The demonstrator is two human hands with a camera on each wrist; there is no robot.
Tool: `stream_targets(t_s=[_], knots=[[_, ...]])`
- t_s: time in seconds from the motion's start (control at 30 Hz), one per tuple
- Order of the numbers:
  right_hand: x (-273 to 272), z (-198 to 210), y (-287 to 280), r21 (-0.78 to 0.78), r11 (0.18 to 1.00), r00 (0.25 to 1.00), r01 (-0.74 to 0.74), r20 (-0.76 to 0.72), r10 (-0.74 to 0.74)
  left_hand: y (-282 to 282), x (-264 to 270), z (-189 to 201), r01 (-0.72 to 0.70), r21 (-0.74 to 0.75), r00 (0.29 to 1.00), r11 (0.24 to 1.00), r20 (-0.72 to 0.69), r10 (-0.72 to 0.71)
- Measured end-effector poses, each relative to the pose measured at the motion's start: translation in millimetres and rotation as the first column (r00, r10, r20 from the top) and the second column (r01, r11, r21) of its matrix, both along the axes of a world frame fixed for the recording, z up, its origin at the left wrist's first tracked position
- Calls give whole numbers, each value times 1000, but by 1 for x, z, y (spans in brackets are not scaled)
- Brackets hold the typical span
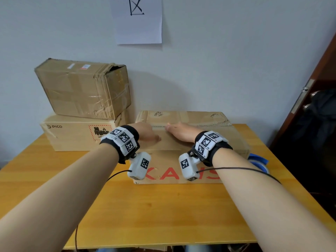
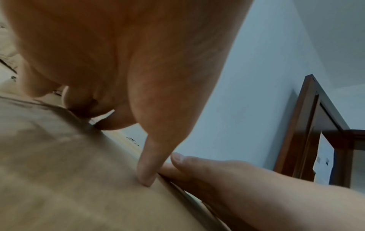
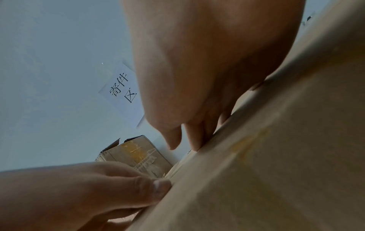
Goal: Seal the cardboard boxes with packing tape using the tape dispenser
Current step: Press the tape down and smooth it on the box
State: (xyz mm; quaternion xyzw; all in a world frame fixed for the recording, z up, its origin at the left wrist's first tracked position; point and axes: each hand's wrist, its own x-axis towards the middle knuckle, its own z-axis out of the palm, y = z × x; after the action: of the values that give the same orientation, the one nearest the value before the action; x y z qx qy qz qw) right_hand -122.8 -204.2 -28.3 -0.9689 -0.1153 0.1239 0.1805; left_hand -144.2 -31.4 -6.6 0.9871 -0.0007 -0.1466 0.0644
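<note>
A long cardboard box (image 1: 227,139) with red letters on its front lies on the wooden table (image 1: 145,215). Both hands rest on its top at the centre seam. My left hand (image 1: 147,135) presses its thumb (image 2: 146,178) onto the near flap (image 2: 59,171), with the fingers bent at the seam. My right hand (image 1: 179,131) lies flat beside it, fingers (image 3: 195,140) straight along the seam. The two hands nearly touch. A blue tape dispenser (image 1: 258,159) peeks out behind the box's right end, and neither hand holds it.
At the back left a taped, dented box (image 1: 83,88) sits on a PICO box (image 1: 76,135). A paper sign (image 1: 138,20) hangs on the wall. A dark wooden door (image 1: 318,88) stands at the right, close to the table's edge.
</note>
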Motion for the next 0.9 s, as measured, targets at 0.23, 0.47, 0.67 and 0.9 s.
stream_targets(t_s=[0.23,0.47,0.67,0.9], knots=[[1,-3,-1,-32,998,999,-45,20,46,-9,7,5,-51,4,999,999,14,51],[8,-4,-3,-22,994,995,-103,10,103,-1,15,4,-81,-38,996,996,19,82],[14,-13,0,-51,996,997,-75,24,76,7,10,7,-121,-39,992,992,-23,120],[14,-1,21,-272,961,998,40,-43,-53,5,9,2,-69,98,995,993,-63,75]])
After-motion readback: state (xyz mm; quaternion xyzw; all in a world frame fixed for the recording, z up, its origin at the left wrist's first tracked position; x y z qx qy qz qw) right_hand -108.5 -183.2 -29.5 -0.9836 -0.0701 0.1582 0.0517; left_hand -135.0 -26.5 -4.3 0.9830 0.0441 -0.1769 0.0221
